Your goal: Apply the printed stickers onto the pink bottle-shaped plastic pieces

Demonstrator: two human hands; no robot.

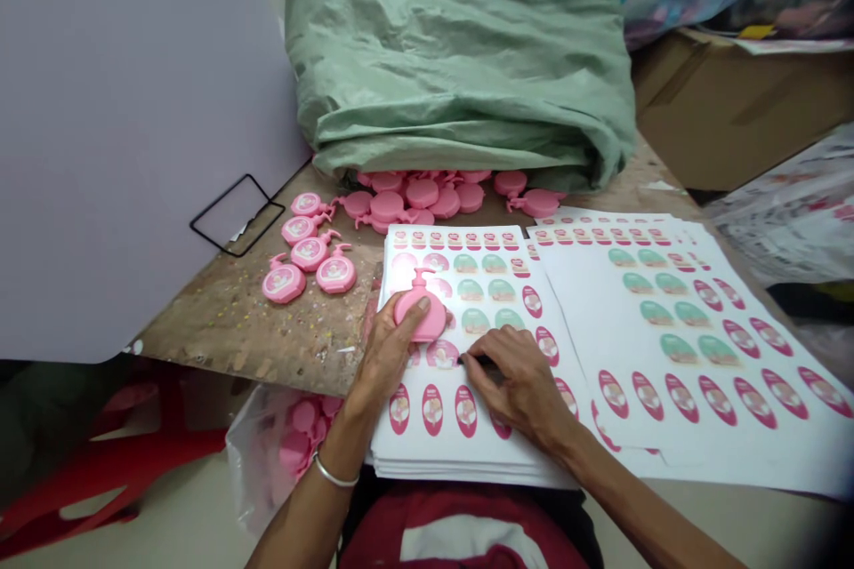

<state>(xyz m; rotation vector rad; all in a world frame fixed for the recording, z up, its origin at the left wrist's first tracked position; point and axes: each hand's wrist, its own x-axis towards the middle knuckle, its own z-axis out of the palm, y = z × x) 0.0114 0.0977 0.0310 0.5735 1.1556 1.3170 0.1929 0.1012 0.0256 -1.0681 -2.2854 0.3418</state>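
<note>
My left hand (390,333) is closed round a pink toy pump bottle (420,313), thumb across its round face, pump pointing away from me. It holds the bottle over a stack of white sticker sheets (417,449). My right hand (517,373) is pinched at the right edge of a pink sticker (441,354) on the top sheet. A small dark tip shows at its fingertips; whether it is a tool I cannot tell. Green, pink and red-oval stickers surround both hands. Several pink bottles with stickers on their faces (310,252) lie to the left on the table.
A large green sack (460,44) stands at the back, with loose pink bottles (423,194) spilling from its mouth. More sticker sheets (627,409) spread to the right. A plastic bag of pink pieces (253,453) hangs below the table's left edge. A cardboard box (740,107) is behind right.
</note>
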